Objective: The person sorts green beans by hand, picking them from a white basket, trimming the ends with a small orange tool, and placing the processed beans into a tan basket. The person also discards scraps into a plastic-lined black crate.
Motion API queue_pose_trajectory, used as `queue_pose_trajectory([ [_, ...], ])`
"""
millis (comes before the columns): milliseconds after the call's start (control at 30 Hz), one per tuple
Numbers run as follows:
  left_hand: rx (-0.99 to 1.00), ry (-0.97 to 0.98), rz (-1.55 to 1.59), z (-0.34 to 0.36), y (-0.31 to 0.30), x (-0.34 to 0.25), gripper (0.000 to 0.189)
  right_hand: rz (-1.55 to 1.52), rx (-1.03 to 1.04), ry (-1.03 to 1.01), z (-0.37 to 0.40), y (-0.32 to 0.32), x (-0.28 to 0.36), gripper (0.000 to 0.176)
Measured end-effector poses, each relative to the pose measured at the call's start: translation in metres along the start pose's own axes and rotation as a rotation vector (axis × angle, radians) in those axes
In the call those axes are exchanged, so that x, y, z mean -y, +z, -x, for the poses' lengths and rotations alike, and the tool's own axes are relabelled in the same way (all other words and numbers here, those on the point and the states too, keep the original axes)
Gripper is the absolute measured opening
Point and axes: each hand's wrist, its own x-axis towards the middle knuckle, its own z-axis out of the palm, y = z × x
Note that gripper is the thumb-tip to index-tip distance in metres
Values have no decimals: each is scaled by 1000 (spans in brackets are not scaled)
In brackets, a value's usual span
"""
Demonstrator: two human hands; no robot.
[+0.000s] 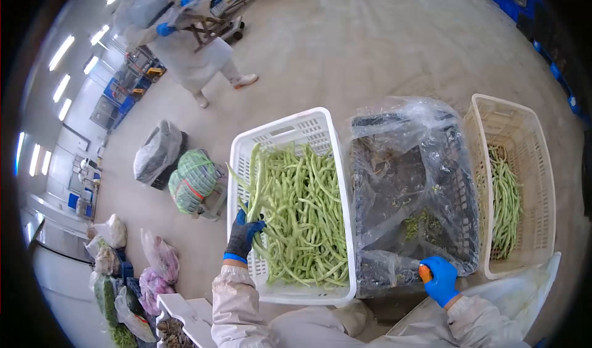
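Green beans [257, 184] in left grip [245, 234], plain crate [308, 294]

I've got my left forearm [235, 302] running nearly straight up from the bottom edge, pale sleeve creased. Left hand [245, 232] ahead of it, grey-and-blue glove, fingers curled in a grip. Right forearm [484, 321] slants in from lower right, same pale sleeve. Right hand [441, 280] in a blue glove, lower than the left, fingers wrapped closed. Hands well apart. My legs partly show below.
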Motion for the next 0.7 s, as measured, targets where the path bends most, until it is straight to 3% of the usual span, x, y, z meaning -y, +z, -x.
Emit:
queue_pose_trajectory([
  [67, -21, 39, 12, 28, 5, -26, 67, -41, -31, -1, 1, 1, 1, 14],
  [167, 72, -91, -17, 41, 1, -24, 67, 21, -33, 8, 4, 1, -1, 19],
  [200, 22, -210, -261, 41, 2, -12, 69, 16, -34, 12, 6, 2, -2, 19],
  [267, 11, 83, -1340, 46, 3, 1, 70, 28, -24, -11, 8, 3, -7, 21],
  [300, 74, 189, -1372, 13, -24, 50, 68, 26, -40, -10, 8, 4, -7, 18],
  [400, 35, 103, -1351, 72, 9, -15, 69, 12, -12, 11, 11, 4, -12, 22],
  [467, -81, 60, -1322, 76, 10, -17, 73, 25, -11, 3, 13, 6, -19, 22],
  [533, -211, 161, -1294, 84, 3, -25, 73, -19, -40, 21, 14, 9, -21, 21],
  [567, -334, 152, -1126, 84, 1, -30, 68, -26, -41, 17, 14, 11, -22, 21],
  [600, -341, 156, -1129, 84, -2, -37, 68, -39, -9, 61, 13, 11, -23, 20],
  [667, -166, 127, -1196, 88, -11, -47, 63, -51, 23, 102, 13, 7, -24, 19],
  [700, -239, 326, -1155, 84, -20, -37, 62, -140, 44, 147, 11, 6, -23, 17],
])
